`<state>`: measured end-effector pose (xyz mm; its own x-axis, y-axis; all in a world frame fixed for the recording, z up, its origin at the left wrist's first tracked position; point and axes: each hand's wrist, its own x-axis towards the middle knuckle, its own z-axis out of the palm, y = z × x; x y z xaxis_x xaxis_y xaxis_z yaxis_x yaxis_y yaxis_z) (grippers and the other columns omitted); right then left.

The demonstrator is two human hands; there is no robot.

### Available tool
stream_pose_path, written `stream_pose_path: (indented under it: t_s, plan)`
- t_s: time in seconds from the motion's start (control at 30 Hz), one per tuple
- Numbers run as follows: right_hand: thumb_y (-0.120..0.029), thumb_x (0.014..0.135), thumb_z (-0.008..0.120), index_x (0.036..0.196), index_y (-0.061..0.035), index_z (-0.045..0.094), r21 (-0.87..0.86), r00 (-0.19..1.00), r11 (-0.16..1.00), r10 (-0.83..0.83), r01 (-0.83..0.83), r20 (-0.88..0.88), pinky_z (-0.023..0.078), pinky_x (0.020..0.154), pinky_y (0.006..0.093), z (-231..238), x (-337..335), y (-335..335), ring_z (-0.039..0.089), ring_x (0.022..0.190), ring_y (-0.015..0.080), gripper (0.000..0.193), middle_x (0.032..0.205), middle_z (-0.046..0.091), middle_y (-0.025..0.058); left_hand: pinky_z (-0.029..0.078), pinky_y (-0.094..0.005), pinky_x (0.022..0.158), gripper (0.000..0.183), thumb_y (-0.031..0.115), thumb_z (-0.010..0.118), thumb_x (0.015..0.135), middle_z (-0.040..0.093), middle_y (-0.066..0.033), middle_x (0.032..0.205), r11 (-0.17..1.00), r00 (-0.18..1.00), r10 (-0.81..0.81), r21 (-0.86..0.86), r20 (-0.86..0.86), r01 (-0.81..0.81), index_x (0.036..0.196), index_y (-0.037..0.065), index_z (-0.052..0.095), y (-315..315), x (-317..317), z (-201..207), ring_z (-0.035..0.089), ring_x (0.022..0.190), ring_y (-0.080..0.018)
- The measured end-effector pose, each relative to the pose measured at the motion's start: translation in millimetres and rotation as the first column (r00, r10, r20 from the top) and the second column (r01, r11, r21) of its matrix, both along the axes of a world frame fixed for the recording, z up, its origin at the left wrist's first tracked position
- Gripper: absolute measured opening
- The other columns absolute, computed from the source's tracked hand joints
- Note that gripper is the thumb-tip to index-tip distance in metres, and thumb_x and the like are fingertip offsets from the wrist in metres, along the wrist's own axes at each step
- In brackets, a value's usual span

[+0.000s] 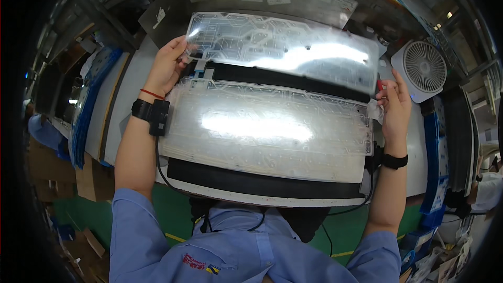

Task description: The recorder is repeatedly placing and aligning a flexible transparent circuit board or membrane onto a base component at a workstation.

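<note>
A clear keyboard membrane sheet (246, 36) printed with circuit traces is raised at a tilt over the bench. My left hand (170, 64) pinches its left edge, fingers closed. At the sheet's lower right corner, my right hand (396, 102) has its thumb and fingers closed, with one finger pointing up. A small red object (380, 85) shows by those fingers, and a crumpled white cloth or tissue (375, 110) lies against the hand. Nearer to me, a stack of similar clear sheets (262, 149) rests on a black mat (251, 178). Glare whitens both.
A white round fan (422, 68) stands at the far right. Paper labels cover the metal panel (173, 13) behind the bench (411, 173). Blue trays (432, 178) line the right side, and blue-edged sheets (86, 110) stand at the left. Cables hang by my wrists.
</note>
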<state>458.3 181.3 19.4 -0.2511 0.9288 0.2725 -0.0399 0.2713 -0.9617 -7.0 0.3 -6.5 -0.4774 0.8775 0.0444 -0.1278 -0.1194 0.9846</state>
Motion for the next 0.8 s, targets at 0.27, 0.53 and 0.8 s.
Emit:
stream_pose_path:
  t_s: [0.27,0.53,0.8]
  plan:
    - [-0.016,0.094,0.052,0.126,-0.0018,0.053,-0.024,0.990,1.000,0.020,-0.017,0.139,0.043,0.070,0.0195,-3,2,3,0.055,0.079,0.0068,0.035,0.100,0.062,0.0044,0.052,-0.0250,0.085,0.042,0.023,0.044,0.099,0.054,-0.0183,0.126,0.997,0.995,0.079,0.019,0.062,-0.081,0.131,-0.003,0.041,2,7,7,0.060,0.103,-0.0206]
    - [-0.015,0.092,0.057,0.108,-0.0007,0.062,-0.120,0.768,0.940,0.332,-0.320,0.548,0.043,0.075,0.0222,-5,-1,-6,0.055,0.083,0.0082,0.022,0.093,0.062,0.0027,0.051,-0.0243,0.084,0.041,0.026,0.045,0.099,0.056,-0.0148,0.124,0.999,0.999,0.040,-0.021,-0.007,-0.040,0.130,-0.001,0.044,0,10,9,0.061,0.100,-0.0161]
    - [-0.008,0.087,0.063,0.097,-0.0002,0.064,0.086,0.929,0.961,0.230,-0.264,0.290,0.043,0.073,0.0211,-7,-1,-3,0.054,0.079,0.0077,0.013,0.088,0.061,-0.0001,0.049,-0.0211,0.072,0.032,0.026,0.045,0.099,0.064,-0.0065,0.100,0.997,0.998,0.063,-0.034,-0.001,-0.063,0.117,0.001,0.054,1,7,5,0.060,0.082,-0.0097]
